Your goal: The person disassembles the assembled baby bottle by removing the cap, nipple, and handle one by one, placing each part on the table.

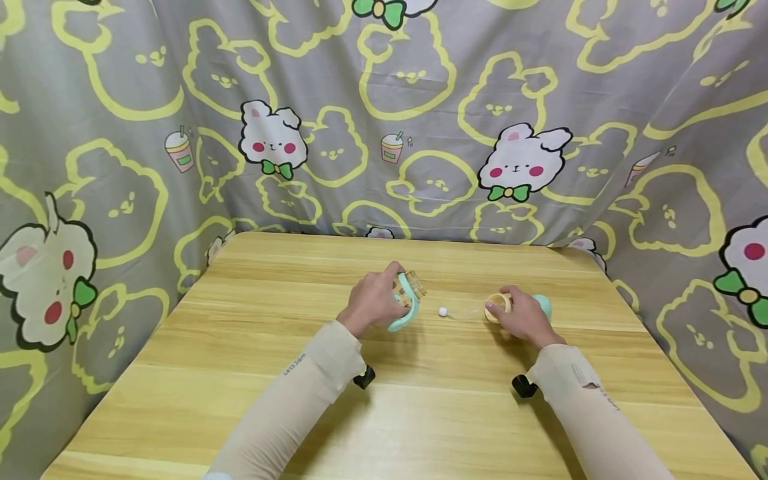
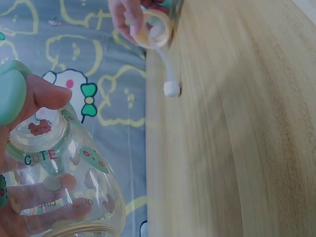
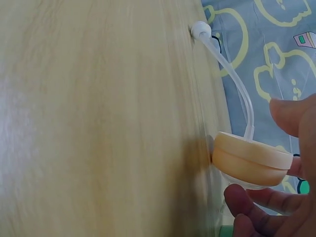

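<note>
Wraps the left hand around a bottle tilted rightward above the table; farther right, holds a lid in the curled right hand, with a straw running left to a white tip, a mint piece just right of that hand, and a far curtain.

Pale wood-grain table; white straw tip lying on top.
</note>
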The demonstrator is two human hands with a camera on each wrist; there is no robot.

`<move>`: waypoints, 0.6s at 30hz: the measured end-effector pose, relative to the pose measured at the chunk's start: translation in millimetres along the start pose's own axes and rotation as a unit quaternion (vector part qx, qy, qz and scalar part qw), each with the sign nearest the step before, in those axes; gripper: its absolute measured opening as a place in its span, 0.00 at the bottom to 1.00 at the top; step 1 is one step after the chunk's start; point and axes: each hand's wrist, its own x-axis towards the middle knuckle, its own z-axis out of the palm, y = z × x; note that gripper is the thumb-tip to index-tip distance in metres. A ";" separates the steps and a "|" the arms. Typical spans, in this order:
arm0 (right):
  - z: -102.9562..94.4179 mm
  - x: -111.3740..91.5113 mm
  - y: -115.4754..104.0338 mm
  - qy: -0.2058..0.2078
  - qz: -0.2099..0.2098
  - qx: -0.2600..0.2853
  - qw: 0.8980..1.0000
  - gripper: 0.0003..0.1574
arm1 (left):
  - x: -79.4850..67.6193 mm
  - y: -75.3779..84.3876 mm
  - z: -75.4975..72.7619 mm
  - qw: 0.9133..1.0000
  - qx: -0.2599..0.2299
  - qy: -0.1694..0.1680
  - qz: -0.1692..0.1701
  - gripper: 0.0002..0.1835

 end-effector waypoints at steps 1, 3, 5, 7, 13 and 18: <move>-0.7 -0.6 -0.7 0.001 0.001 0.001 1.000 0.46 | 0.1 0.0 0.0 1.000 0.001 0.001 0.000 0.35; -1.6 -0.9 -1.6 0.003 -0.001 0.000 1.000 0.45 | 0.2 0.1 -0.2 1.000 0.002 0.002 -0.002 0.35; -2.6 -0.8 -2.8 0.007 0.000 0.001 1.000 0.45 | 0.1 -0.2 -0.5 1.000 0.003 0.002 -0.004 0.35; -4.0 -1.3 -4.7 0.011 0.001 0.001 1.000 0.44 | 0.1 -0.1 -1.1 1.000 0.003 0.002 -0.006 0.36; -10.8 -3.3 -10.9 0.031 0.012 0.008 0.999 0.42 | 0.5 -0.1 -2.5 1.000 -0.004 0.001 -0.009 0.37; -16.9 -3.4 -16.6 0.077 0.012 0.024 0.997 0.39 | 0.0 -0.3 -3.3 1.000 -0.011 -0.003 -0.009 0.40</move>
